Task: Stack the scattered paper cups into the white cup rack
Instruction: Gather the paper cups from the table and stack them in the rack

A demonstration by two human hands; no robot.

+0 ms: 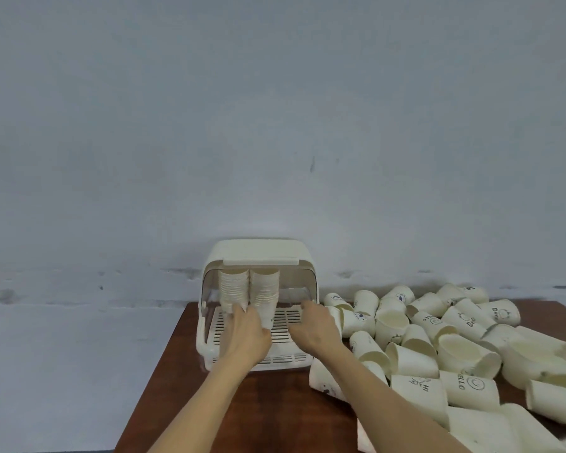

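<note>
Head view shows the left hand (246,331) holding the bottom of two cup stacks (249,294) inside the white rack (257,256). Right hand (314,326) rests relaxed beside it; loose cups (455,348) lie on the table (268,407) to the right.

Left arm: bare forearm rising from the lower edge toward 1 o'clock, wrist straight.
Left hand (247,331): back of the hand facing up, fingers reaching forward toward 12 o'clock, fingertips partly hidden; whether the grip is closed cannot be told.
Right arm: bare forearm entering from the 5 o'clock corner, angled toward 11 o'clock.
Right hand (314,325): back up, just beside the left hand at its 3 o'clock, fingers stretched forward and loosely spread, thumb tucked inward, holding nothing visible.
</note>
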